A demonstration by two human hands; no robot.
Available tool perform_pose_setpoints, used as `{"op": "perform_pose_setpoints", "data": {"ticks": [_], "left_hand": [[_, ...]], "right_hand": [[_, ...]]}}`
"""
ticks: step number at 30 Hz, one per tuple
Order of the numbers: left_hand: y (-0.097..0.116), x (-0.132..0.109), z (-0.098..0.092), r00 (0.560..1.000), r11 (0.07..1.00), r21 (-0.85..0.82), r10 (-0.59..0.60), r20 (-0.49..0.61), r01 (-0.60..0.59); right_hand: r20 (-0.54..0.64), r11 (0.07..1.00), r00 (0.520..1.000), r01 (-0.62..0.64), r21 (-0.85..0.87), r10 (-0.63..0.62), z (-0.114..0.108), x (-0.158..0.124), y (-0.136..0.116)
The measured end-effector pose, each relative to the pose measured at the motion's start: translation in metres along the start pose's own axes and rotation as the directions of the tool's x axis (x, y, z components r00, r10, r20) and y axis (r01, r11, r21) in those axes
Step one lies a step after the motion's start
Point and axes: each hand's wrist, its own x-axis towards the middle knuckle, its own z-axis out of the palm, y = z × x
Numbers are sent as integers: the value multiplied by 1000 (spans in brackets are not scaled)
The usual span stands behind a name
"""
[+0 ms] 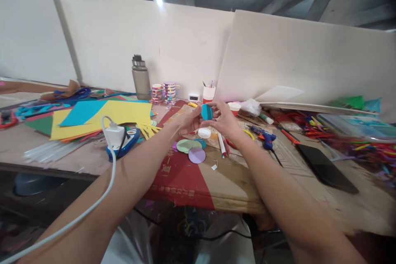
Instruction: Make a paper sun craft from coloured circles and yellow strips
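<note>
A small teal paper disc [206, 111], round and smooth, sits up in the air above the middle of the table, held between both hands. The left hand [188, 120] pinches its left edge with curled fingers, and the right hand [225, 119] pinches the right side, thumb and fingertips closed on the rim. Right beneath them lies a white round lid [204, 133], glossy plastic by the look of it, and just in front of that a little cluster of flat paper circles [191, 149], pale green, teal and lilac, overlapping one another. They all rest on a flattened cardboard sheet [229, 177], brown with a broad red printed band. A white glue stick [221, 144] lies just right of the circles, and a blue hot-glue gun [265, 136] lies a bit farther right. Off to the left, large sheets of yellow and blue card [108, 115] are fanned out, with a white charger plug [114, 135] and its cable in front. At the back stands a grey metal bottle [141, 78], beside stacked striped tape rolls [164, 92] and a white cup [209, 93]. A black phone [326, 168] lies flat at right, near a blurry heap of bright pipe cleaners [346, 136].
</note>
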Motion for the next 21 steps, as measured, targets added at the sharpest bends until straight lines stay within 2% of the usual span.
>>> {"op": "perform_pose_setpoints", "data": {"ticks": [4, 7, 10, 13, 17, 21], "left_hand": [[4, -1, 5, 999, 999, -38, -35, -29, 34], [9, -2, 8, 996, 994, -79, -80, -49, 76], [12, -3, 10, 988, 986, -99, -140, -66, 134], [7, -3, 11, 972, 982, -73, -182, -150, 172], [-3, 0, 14, 960, 990, -34, -142, -241, 138], [-6, 1, 19, 960, 997, -42, -74, -268, 65]], "right_hand": [[2, 989, 997, -81, 124, 81, -1, 1, -3], [5, 977, 996, -93, 190, 94, -2, 3, -1], [-23, 991, 998, -56, 124, 59, 0, 5, 7], [-65, 996, 995, -74, 44, 77, 4, 6, 15], [-54, 958, 976, -194, 213, 210, 6, 7, 20], [-65, 854, 913, -348, 387, 402, 5, 7, 17]]}}
